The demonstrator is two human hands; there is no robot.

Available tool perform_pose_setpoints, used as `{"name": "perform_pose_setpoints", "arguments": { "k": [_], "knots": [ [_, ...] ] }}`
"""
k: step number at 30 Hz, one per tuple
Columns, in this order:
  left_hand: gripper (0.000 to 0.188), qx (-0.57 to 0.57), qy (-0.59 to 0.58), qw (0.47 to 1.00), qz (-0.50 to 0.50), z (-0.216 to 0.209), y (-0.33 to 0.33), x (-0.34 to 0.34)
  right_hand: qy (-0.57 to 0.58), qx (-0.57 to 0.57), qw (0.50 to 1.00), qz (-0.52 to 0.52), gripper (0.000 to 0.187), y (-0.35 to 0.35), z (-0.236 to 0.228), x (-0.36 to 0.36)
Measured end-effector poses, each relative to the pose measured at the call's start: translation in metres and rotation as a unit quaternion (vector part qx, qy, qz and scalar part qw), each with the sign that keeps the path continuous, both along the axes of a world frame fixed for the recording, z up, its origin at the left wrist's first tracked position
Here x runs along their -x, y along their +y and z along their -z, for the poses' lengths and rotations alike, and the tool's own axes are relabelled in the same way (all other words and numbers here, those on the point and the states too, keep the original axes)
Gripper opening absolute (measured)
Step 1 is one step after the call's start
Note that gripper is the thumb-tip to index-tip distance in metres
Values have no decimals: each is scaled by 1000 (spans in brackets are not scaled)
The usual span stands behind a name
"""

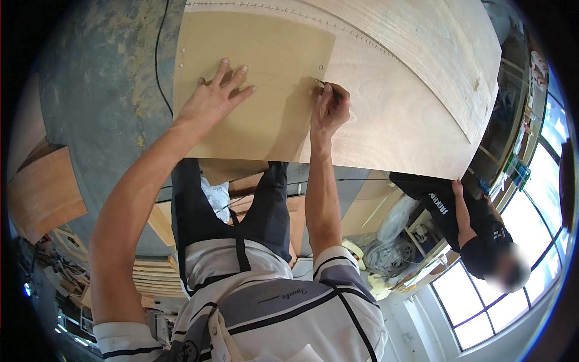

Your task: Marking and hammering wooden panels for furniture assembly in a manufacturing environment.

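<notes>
A tan flat template sheet [259, 48] lies on a large pale plywood panel [392, 114]. My left hand [212, 99] rests on the sheet with its fingers spread, holding nothing. At the sheet's right edge, my right hand [332, 111] is closed around a slim dark pen [319, 83], mostly hidden by the fingers. The pen's tip is close to that edge, just below a small hole [321, 67] in the sheet. Further small holes show along its left edge. A curved row of short dark marks [356, 33] runs across the plywood beyond the sheet.
Another person [470, 217] in dark clothes stands at the right, one hand at the panel's near right edge. A black cable [158, 54] crosses the grey floor at left. Curved wood pieces [48, 193] lie at far left. Shelving [512, 102] and windows line the right.
</notes>
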State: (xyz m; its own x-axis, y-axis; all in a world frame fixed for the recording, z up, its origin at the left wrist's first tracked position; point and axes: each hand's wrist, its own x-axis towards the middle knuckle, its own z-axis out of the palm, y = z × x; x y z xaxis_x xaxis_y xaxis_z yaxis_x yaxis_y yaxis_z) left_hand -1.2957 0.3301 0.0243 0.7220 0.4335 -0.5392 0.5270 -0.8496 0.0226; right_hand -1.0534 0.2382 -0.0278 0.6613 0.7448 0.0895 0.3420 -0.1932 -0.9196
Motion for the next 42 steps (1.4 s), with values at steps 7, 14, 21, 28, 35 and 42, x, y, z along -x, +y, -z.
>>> {"name": "perform_pose_setpoints", "arguments": {
  "k": [7, 14, 21, 28, 35, 42],
  "knots": [
    [85, 3, 12, 1000, -2, -4, 1, -2, -63, 13, 998, -14, 10, 2, 0, -3],
    [84, 11, -5, 1000, -8, -3, 1, 1, -191, 18, 981, -42, 6, 6, -2, -9],
    [85, 17, -21, 1000, -15, 0, 0, -2, -118, 37, 992, -21, 3, 1, 0, -6],
    [77, 3, -26, 999, -22, 6, 0, 7, 73, -71, 993, 65, 9, 14, -13, 24],
    [66, -3, -52, 998, -26, 13, -6, 9, 176, -24, 968, -179, 12, 109, -20, 106],
    [34, 58, -209, 973, -74, 56, -26, -5, 66, 120, 948, -286, 20, 142, 11, 134]
  ]
}}
